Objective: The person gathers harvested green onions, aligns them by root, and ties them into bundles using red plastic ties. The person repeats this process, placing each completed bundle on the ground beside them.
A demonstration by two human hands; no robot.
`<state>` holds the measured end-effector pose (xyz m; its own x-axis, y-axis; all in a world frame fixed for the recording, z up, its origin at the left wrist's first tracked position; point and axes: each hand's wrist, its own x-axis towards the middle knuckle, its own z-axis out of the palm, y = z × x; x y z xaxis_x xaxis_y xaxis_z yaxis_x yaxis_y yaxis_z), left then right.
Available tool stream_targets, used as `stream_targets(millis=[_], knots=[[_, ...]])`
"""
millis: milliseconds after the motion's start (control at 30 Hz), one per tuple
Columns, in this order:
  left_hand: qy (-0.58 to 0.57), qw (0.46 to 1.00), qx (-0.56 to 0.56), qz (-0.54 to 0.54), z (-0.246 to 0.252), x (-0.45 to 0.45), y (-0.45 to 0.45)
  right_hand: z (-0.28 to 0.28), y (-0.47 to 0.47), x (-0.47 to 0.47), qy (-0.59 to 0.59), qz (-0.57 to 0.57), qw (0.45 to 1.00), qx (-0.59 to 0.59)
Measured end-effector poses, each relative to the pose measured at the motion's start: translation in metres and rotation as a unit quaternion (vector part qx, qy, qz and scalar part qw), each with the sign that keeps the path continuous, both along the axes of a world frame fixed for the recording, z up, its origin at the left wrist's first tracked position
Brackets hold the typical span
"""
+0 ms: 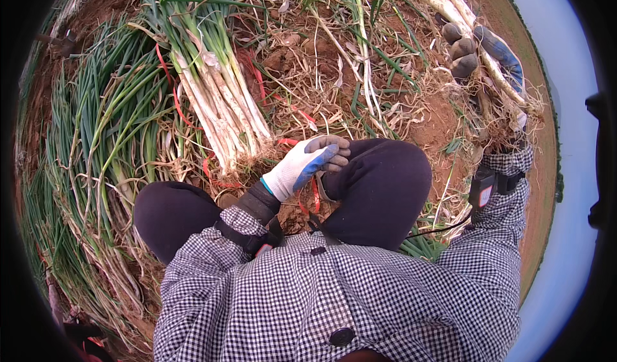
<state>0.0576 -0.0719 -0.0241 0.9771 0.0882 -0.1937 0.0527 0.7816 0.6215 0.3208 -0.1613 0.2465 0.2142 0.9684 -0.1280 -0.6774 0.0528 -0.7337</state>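
My right hand (pixel 482 53), in a grey and blue work glove, is closed around several long white stalks of green onion (pixel 503 80). Their shaggy roots point back toward my sleeve and their tops lean away to the upper left. In a white glove with a blue palm area, my left hand (pixel 308 162) hovers by my bent knee, its fingers loosely curled. Nothing shows in it, though its inner side is partly hidden. Just beyond that wrist lies a thick bundle of green onions (pixel 217 102), roots toward me, on red plastic ribbon (pixel 176 99).
A long heap of green onions (pixel 96 135) runs along my left. Loose thin stalks (pixel 366 63) and dry trimmings (pixel 332 87) litter the reddish soil (pixel 436 126) ahead. More red ribbon (pixel 315 196) lies between my legs. A cable (pixel 438 229) runs to a device on my right wrist (pixel 482 188).
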Motion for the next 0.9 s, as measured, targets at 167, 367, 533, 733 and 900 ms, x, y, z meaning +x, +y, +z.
stream_targets(millis=[167, 367, 533, 733, 900], knots=[[0.019, 0.958, -0.224, 0.176, -0.037, -0.008, -0.023, -0.151, 0.019, -0.087, -0.099, 0.074, 0.986, -0.113], [0.097, 0.938, -0.233, 0.237, -0.089, -0.019, -0.041, -0.342, -0.01, -0.122, 0.062, 0.11, 0.935, -0.332], [0.126, 0.936, -0.283, 0.168, -0.107, -0.022, -0.045, -0.37, -0.035, -0.12, -0.526, 0.18, 0.785, -0.273], [0.126, 0.94, -0.279, 0.15, -0.103, -0.026, -0.035, -0.333, -0.035, -0.107, -0.507, -0.033, 0.801, -0.317], [0.169, 0.941, -0.244, 0.163, -0.108, -0.022, -0.03, -0.304, -0.048, -0.108, -0.344, -0.017, 0.872, -0.349]])
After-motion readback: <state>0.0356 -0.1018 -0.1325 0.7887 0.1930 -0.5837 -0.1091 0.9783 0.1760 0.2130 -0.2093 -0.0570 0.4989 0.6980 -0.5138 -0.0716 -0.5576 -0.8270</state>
